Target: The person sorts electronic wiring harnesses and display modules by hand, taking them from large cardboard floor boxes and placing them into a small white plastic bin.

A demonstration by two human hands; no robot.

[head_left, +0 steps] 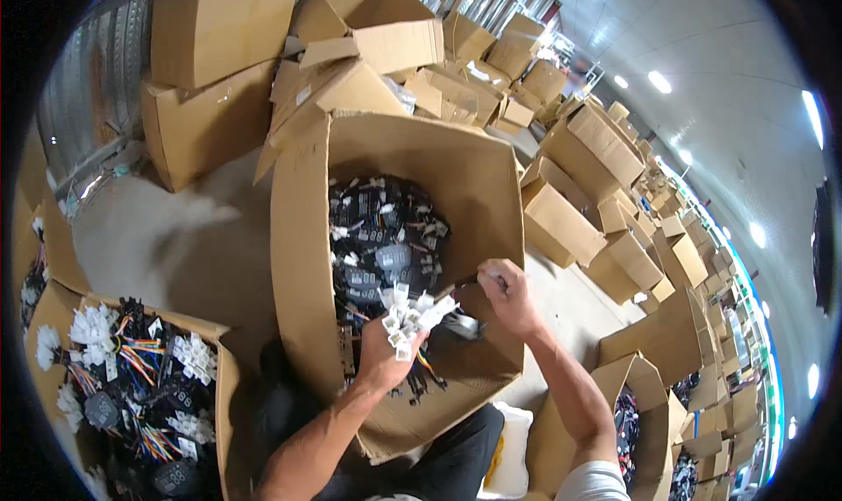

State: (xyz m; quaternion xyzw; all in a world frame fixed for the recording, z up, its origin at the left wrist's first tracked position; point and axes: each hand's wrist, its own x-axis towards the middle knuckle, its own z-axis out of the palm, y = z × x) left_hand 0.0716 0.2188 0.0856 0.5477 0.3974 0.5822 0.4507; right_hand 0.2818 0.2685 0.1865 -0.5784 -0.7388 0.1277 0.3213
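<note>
My left hand (383, 355) is closed round a bunch of white plug connectors (406, 319), with coloured wires hanging below it. It is over the near part of a large open cardboard box (469, 172). Inside the box lie many black display modules (392, 257) with wires and white plugs. My right hand (509, 297) is closed near the box's right wall, its fingertips pinched; what they hold is too small to tell. A thin dark strand seems to run between the two hands. Just below it a greyish, blurred piece (465, 326) hangs over the box.
At the lower left, another open carton (225, 405) holds bundled modules with white plugs and coloured wires. A white container (517, 448) with something yellow stands by my leg. Stacked cartons (210, 120) rise at the back left. More open cartons (561, 216) line the right side.
</note>
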